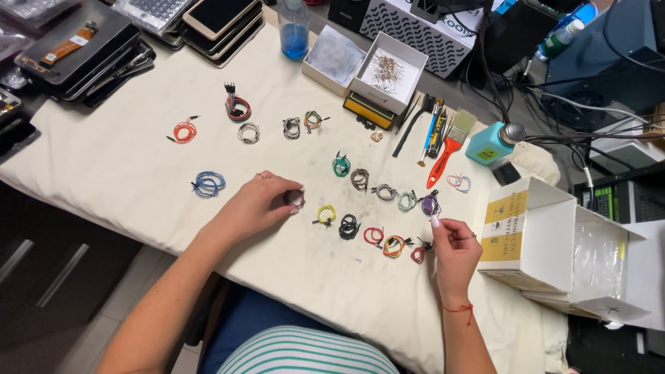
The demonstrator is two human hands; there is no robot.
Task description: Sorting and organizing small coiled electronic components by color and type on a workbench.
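Dark coiled wire bundle (295, 199) pinched in left hand (258, 204) fingers; right hand (454, 253) fingers loosely curled, holding nothing.

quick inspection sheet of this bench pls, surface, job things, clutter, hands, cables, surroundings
surface: cream cloth, faintly stained.
job's things: small wire coils spread out; blue coil, yellow coil, black coil.
clutter: red-handled brush, white box of parts, teal bottle.
grippers: left hand pinches a dark coil; right hand by the red coil.
cables: black leads tangled at right.
surroundings: stacked phone screens, open carton.
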